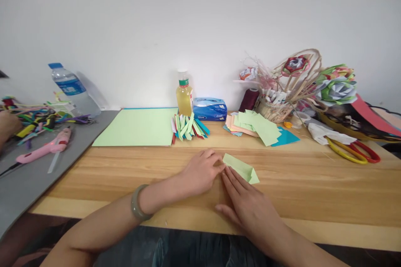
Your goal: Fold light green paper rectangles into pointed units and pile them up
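A light green paper piece [239, 167] with a folded flap lies on the wooden table, its right corner raised. My left hand [203, 171] pinches at the paper's left corner, thumb and fingertips together. Fingers of my right hand [242, 200] lie flat and stretched over the paper's lower left edge, the thumb apart on the wood. The two hands nearly touch at that corner. Part of the paper is hidden beneath the right fingers.
Large green sheets [138, 127], folded strips [188, 127], a yellow drink bottle [184, 96], a tissue pack [209, 109] and loose green squares [266, 128] line the back. Scissors [347, 152] lie right. A pink glue gun [46, 150] and another person's hand [9, 125] are left.
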### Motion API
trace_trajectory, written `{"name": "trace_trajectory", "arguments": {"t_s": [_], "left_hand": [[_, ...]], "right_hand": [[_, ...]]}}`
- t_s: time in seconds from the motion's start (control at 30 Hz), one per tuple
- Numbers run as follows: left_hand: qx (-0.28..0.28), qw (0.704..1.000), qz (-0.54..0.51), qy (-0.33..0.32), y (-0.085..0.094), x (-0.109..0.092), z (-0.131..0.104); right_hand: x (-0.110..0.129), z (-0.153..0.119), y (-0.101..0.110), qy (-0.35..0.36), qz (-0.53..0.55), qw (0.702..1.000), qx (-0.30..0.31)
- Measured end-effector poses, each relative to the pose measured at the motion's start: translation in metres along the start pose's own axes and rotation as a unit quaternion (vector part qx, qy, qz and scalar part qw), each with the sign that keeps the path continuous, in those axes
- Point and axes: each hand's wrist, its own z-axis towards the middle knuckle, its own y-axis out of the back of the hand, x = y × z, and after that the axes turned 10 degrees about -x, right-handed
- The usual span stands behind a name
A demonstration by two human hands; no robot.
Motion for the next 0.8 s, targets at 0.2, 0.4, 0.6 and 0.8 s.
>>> {"name": "trace_trajectory", "arguments": {"t_s": [0.2,0.4,0.6,0.8], "left_hand": [[0.019,1.000,-0.003,-0.020,-0.001,0.000,-0.001],[0.012,0.996,0.033,-0.080,-0.003,0.005,0.001],[-0.022,0.985,0.036,-0.165,-0.005,0.014,0.006],[-0.048,0.980,0.059,-0.182,-0.009,0.017,0.008]], "right_hand": [[-0.030,0.028,0.023,-0.123,0.107,0.987,0.013],[-0.072,0.048,0.013,-0.223,0.082,0.970,0.042],[-0.068,0.048,0.007,-0.231,0.109,0.966,0.051],[-0.069,0.037,0.002,-0.244,0.136,0.960,0.021]]}}
